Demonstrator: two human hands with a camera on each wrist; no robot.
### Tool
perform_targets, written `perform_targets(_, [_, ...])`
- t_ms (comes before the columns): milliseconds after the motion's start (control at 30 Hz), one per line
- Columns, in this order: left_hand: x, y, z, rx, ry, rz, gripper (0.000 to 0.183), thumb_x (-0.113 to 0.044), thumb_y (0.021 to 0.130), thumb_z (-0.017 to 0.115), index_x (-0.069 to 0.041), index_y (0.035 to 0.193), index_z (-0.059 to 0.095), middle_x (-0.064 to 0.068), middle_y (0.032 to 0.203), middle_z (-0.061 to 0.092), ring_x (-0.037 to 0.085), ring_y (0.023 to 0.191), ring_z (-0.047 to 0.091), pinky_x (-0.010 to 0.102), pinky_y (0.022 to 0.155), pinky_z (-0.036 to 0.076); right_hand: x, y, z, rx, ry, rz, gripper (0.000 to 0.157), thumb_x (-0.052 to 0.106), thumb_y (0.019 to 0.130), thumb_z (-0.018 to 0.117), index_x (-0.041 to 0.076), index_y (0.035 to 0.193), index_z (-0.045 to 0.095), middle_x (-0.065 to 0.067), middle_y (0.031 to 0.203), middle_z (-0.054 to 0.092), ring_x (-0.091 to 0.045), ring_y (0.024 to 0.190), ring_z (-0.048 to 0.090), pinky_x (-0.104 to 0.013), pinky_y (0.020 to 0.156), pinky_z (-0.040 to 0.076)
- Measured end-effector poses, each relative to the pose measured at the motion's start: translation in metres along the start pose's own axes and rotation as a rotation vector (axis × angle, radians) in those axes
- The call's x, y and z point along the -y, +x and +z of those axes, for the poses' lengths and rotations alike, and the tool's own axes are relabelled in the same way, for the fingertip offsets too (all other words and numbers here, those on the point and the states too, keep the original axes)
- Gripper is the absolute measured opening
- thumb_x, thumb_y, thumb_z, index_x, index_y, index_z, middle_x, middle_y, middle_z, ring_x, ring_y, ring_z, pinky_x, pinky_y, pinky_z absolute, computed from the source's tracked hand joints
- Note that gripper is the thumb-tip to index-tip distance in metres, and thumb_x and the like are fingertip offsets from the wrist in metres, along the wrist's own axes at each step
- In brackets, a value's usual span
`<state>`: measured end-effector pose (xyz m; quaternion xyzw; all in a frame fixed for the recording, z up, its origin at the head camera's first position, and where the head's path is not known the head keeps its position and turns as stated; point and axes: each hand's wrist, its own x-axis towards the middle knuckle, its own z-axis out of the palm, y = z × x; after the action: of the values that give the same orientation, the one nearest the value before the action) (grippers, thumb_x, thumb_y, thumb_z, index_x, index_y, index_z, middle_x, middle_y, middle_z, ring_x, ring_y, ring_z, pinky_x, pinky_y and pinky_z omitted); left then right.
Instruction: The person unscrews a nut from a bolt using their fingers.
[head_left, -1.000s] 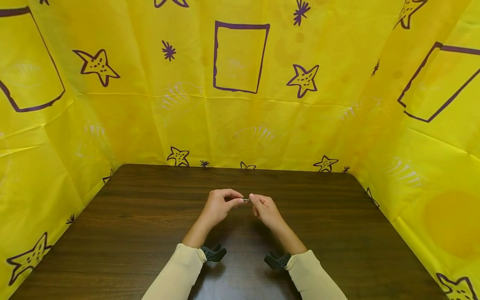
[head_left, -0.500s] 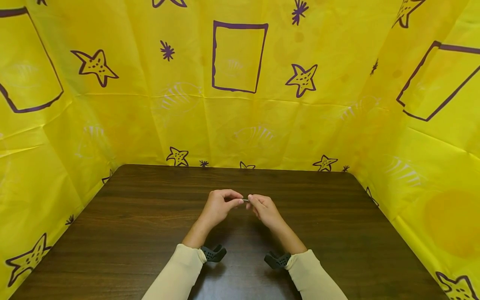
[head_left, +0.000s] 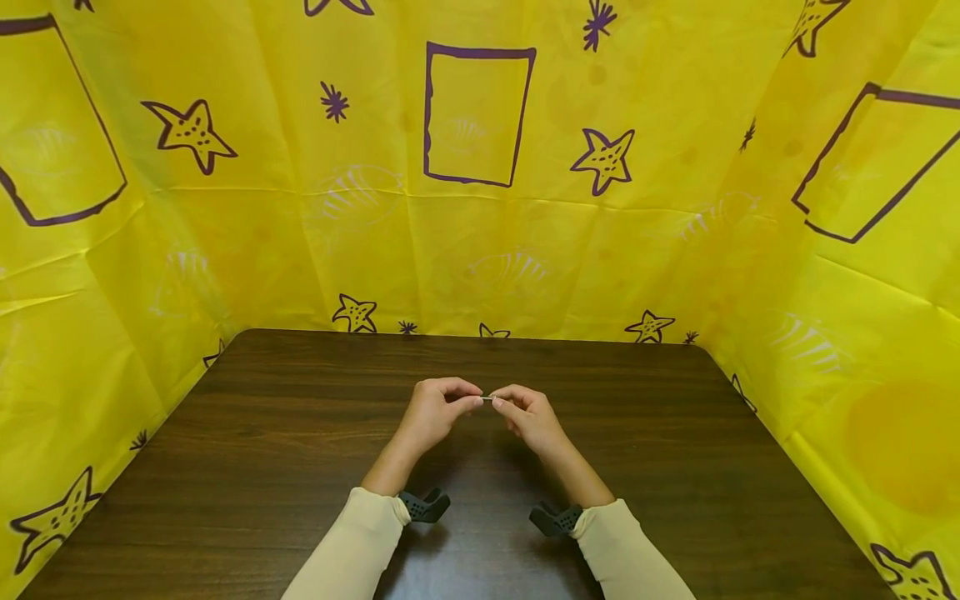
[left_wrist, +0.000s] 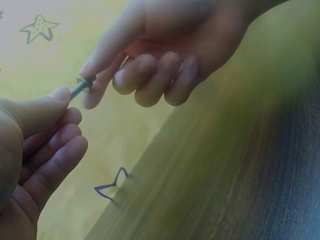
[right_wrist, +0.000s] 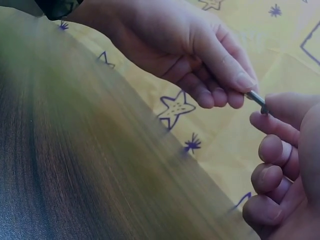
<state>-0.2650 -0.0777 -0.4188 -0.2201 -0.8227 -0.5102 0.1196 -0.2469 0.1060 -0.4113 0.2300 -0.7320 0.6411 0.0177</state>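
Observation:
A small metal bolt is held level above the table between both hands. My left hand pinches its shank between thumb and forefinger, and that end is hidden in the fingertips. The left wrist view shows the threaded shank and a round, collar-like nut at the far end. Thumb and forefinger of my right hand pinch around that nut end, while the other fingers curl loosely. In the right wrist view the bolt bridges the two sets of fingertips.
Below the hands lies a dark wood-grain table. Yellow cloth printed with stars and fish hangs behind it and on both sides. Each wrist carries a black strap mount, the left mount and the right mount.
The right thumb has slid downward and the right forefinger now lies extended above it, on the nut end. My left hand keeps its pinch, shifting very slightly left.

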Motion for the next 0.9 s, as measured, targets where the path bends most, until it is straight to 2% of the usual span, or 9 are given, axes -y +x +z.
perform_targets(300, [0.0013,0.0008,-0.0015,-0.008,-0.015,0.0,0.008,-0.027,0.075,0.066,-0.021,0.08,0.067,-0.01,0.069,0.061,0.017,0.06,0.059,0.026,0.051,0.046,-0.0045,0.0009,-0.0007,-0.006,0.034,-0.059,0.021,0.002,0.08,0.059,-0.009,0.098,0.057,-0.007,0.052,0.037,-0.011,0.041,0.033,-0.023,0.037,0.028])
perform_targets(567, [0.0022,0.0005,-0.0006,-0.007,-0.031,-0.012,0.006,-0.026,0.075,0.066,-0.022,0.079,0.067,-0.01,0.069,0.061,0.019,0.06,0.06,0.026,0.051,0.046,-0.0063,0.0009,-0.0029,-0.006,0.052,-0.112,0.021,-0.004,0.078,0.059,-0.009,0.099,0.058,-0.009,0.053,0.038,-0.012,0.042,0.034,-0.023,0.037,0.029])
perform_targets(767, [-0.0001,0.0004,0.0019,-0.028,-0.048,0.0,0.007,-0.023,0.074,0.067,-0.019,0.079,0.068,-0.008,0.069,0.062,0.013,0.058,0.059,0.026,0.051,0.046,-0.0075,0.0007,-0.0033,-0.029,0.084,-0.036,0.022,0.007,0.084,0.055,-0.004,0.103,0.058,-0.011,0.055,0.04,-0.014,0.043,0.035,-0.026,0.038,0.029])
perform_targets(900, [-0.0034,-0.0001,0.0033,-0.041,-0.062,0.014,0.009,-0.021,0.074,0.068,-0.015,0.079,0.068,-0.007,0.069,0.062,0.01,0.057,0.057,0.026,0.051,0.046,-0.0073,0.0003,-0.0018,-0.087,0.08,0.027,0.023,0.016,0.089,0.049,-0.002,0.097,0.061,-0.012,0.054,0.04,-0.014,0.042,0.035,-0.023,0.037,0.029])
